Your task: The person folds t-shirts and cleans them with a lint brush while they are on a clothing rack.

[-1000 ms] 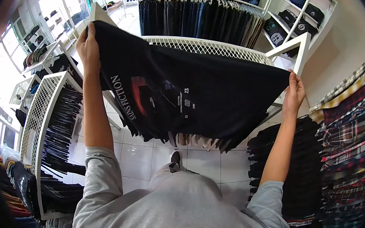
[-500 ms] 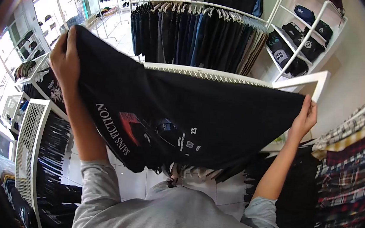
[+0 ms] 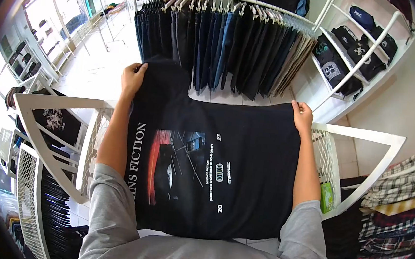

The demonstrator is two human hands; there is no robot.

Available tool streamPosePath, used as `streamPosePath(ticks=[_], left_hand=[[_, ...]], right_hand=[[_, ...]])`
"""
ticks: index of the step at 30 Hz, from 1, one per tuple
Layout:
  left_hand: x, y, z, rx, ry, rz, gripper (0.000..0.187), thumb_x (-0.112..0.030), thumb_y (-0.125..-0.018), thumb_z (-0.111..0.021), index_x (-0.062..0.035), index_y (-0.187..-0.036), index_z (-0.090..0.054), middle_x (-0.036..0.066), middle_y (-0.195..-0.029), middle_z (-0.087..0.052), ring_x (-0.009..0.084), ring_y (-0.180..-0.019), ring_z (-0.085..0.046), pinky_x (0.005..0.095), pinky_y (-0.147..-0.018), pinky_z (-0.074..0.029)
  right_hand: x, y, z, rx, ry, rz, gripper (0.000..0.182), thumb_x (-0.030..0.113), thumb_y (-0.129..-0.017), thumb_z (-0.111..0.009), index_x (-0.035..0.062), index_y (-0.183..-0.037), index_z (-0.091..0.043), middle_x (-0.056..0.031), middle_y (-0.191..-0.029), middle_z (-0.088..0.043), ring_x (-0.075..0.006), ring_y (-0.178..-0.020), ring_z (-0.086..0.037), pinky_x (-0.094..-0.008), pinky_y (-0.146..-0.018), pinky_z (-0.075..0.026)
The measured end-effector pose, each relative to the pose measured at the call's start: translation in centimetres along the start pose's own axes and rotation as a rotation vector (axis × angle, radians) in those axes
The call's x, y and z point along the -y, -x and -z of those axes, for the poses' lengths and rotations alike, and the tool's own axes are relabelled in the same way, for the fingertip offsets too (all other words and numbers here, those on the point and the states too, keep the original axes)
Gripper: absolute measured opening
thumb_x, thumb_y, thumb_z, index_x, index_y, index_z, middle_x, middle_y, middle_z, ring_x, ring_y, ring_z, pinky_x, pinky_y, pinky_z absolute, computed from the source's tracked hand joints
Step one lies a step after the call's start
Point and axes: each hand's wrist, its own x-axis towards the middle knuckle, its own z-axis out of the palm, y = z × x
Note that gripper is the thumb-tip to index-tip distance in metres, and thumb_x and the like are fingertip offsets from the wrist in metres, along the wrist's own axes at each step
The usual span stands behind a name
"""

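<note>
Black printed cotton T-shirt (image 3: 214, 169) spread flat, frame centre, over white mesh rack (image 3: 364, 138). Left hand (image 3: 133, 77), right hand (image 3: 302, 115) pinch far corners (fingers closed on cloth). Smoothing step; next likely needs even fold.

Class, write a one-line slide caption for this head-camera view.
Left hand and right hand spread a black printed T-shirt over a white mesh rack.

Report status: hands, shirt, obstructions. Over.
Left hand and right hand grip black printed T-shirt, spread flat over white wire-mesh rack. Nothing on top.
</note>
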Motion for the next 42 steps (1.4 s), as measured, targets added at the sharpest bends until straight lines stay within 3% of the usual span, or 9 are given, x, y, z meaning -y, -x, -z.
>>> streamPosePath(ticks=[3,8,16,19,23,26,32,39,42], left_hand=[[1.3,0.9,-0.8,0.117,0.17,0.065,0.041,-0.035,-0.091,-0.075,0.0041,-0.102,-0.076,0.012,-0.081,-0.074,0.0186,-0.075,-0.068,0.0331,-0.072,-0.053],[-2.9,1.9,3.1,0.13,0.325,0.103,0.037,-0.031,-0.095,-0.073,0.005,-0.102,-0.076,0.007,-0.081,-0.072,0.0114,-0.074,-0.064,0.0263,-0.069,-0.051],[-4.9,9.4,11.9,0.175,0.515,-0.161,0.026,-0.026,-0.105,-0.061,-0.0007,-0.102,-0.067,-0.004,-0.082,-0.056,0.0052,-0.078,-0.048,0.0224,-0.07,-0.037],[-5.3,14.8,15.1,0.075,0.529,-0.174,0.024,-0.023,-0.103,-0.059,-0.0005,-0.098,-0.064,-0.003,-0.086,-0.058,0.0087,-0.086,-0.05,0.0263,-0.081,-0.039],[-2.2,21.8,16.4,0.016,0.551,-0.106,0.02,-0.019,-0.098,-0.056,-0.0006,-0.094,-0.062,-0.001,-0.088,-0.057,0.0102,-0.087,-0.05,0.0276,-0.083,-0.04],[1.0,26.1,16.3,0.177,0.356,-0.114,0.025,-0.019,-0.097,-0.055,0.002,-0.101,-0.068,0.005,-0.092,-0.066,0.0116,-0.09,-0.057,0.0279,-0.083,-0.045],[1.1,29.0,15.7,0.106,0.29,-0.087,0.025,-0.021,-0.097,-0.064,0.0011,-0.106,-0.071,0.007,-0.091,-0.071,0.0139,-0.086,-0.064,0.0289,-0.081,-0.049],[-1.3,30.4,16.5,0.077,0.115,-0.088,0.043,-0.028,-0.079,-0.087,-0.0007,-0.109,-0.073,0.012,-0.103,-0.075,0.0208,-0.099,-0.071,0.0343,-0.091,-0.053],[0.3,30.1,15.9,0.093,0.141,-0.113,0.036,-0.015,-0.08,-0.084,-0.0034,-0.112,-0.072,0.009,-0.098,-0.074,0.0178,-0.096,-0.07,0.0321,-0.09,-0.052]], right_hand=[[-0.2,0.3,0.2,0.007,0.01,0.017,0.035,0.037,-0.094,-0.074,0.0021,-0.088,-0.072,-0.0062,-0.078,-0.071,-0.0149,-0.073,-0.065,-0.0322,-0.07,-0.05],[0.7,0.7,3.4,0.225,-0.456,-0.119,0.022,0.016,-0.088,-0.081,0.001,-0.096,-0.067,-0.0026,-0.084,-0.07,-0.0102,-0.075,-0.062,-0.0257,-0.07,-0.049],[1.3,4.6,9.4,0.183,-0.485,0.1,0.033,0.007,-0.082,-0.083,0.0021,-0.106,-0.062,-0.0026,-0.089,-0.068,-0.0105,-0.079,-0.062,-0.0253,-0.075,-0.05],[2.0,8.0,12.2,0.235,-0.266,0.168,0.04,0.005,-0.082,-0.08,0.0037,-0.119,-0.066,-0.0057,-0.095,-0.072,-0.0148,-0.082,-0.067,-0.0294,-0.079,-0.053],[1.5,13.0,14.0,0.167,0.095,0.337,0.024,0.005,-0.079,-0.073,0.0085,-0.102,-0.073,-0.0107,-0.095,-0.076,-0.0283,-0.094,-0.073,-0.0365,-0.086,-0.055],[3.2,17.6,14.8,0.174,0.383,0.346,0.036,0.009,-0.075,-0.07,0.0133,-0.111,-0.069,-0.0103,-0.111,-0.071,-0.0328,-0.109,-0.066,-0.0465,-0.095,-0.051],[7.9,22.1,9.5,0.293,0.214,0.486,0.03,0.02,-0.081,-0.073,0.0153,-0.11,-0.069,-0.0103,-0.11,-0.068,-0.0332,-0.108,-0.064,-0.0484,-0.093,-0.05],[17.6,25.6,-3.9,0.466,-0.164,0.623,0.028,0.028,-0.086,-0.078,0.0083,-0.105,-0.072,-0.0114,-0.099,-0.071,-0.0294,-0.095,-0.071,-0.0393,-0.085,-0.056],[21.7,26.4,-10.0,0.547,-0.255,0.626,0.036,0.033,-0.087,-0.079,0.0066,-0.11,-0.072,-0.0131,-0.102,-0.073,-0.0269,-0.096,-0.072,-0.0369,-0.087,-0.056]])
